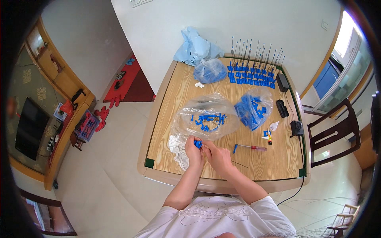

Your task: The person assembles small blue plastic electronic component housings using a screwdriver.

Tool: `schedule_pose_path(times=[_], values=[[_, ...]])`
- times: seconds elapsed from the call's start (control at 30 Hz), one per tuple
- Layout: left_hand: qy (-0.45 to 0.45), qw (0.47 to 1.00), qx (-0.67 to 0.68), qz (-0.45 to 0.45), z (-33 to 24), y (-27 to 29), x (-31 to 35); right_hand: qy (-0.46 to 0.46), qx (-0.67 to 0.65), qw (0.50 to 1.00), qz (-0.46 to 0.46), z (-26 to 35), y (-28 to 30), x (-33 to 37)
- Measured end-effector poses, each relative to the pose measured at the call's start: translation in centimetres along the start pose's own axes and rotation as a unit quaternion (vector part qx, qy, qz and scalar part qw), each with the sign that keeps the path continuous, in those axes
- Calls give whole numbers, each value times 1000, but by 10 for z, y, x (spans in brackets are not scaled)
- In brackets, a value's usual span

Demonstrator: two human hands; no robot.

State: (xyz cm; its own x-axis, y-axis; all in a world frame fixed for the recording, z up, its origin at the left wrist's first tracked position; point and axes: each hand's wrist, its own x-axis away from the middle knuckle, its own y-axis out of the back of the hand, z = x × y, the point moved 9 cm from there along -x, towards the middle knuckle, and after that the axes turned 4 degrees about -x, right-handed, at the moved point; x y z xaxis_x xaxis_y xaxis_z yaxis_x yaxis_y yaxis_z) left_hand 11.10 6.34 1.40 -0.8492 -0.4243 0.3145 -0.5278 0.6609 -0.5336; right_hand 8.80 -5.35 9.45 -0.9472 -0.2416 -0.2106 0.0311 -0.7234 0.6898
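Note:
Near the table's front edge, my left hand (193,153) is closed round a small blue plastic part (198,144). My right hand (219,156) meets it from the right, thumb and fingertips pinched together against the part; anything between those fingertips is hidden. Just beyond both hands lies an open clear plastic bag (184,121) with several small blue plastic pieces (206,122) on it. A crumpled white cloth (178,152) is left of my left hand. Right of my right hand lie a screwdriver (254,148) with a red handle and a thin dark rod (239,164).
Upright springs (250,57) on blue bases stand in rows at the back right. Bags of blue pieces (254,111) (210,71) and a light-blue bag (194,45) sit on the wooden table (162,119). A glue tube (269,138) and black box (296,128) lie right; a chair (337,131) stands beyond.

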Motion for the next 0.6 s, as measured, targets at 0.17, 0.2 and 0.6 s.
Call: schedule_pose_path(times=[0.17,0.2,0.6], values=[[-27,999,-30,13,-5,-5,2,14,-5,1000,-6,0,4,2],[-38,998,-51,11,-7,-5,2,14,-5,1000,-6,0,5,2],[202,971,72,106,46,4,-5,5,-23,997,-71,-21,41,-13]])
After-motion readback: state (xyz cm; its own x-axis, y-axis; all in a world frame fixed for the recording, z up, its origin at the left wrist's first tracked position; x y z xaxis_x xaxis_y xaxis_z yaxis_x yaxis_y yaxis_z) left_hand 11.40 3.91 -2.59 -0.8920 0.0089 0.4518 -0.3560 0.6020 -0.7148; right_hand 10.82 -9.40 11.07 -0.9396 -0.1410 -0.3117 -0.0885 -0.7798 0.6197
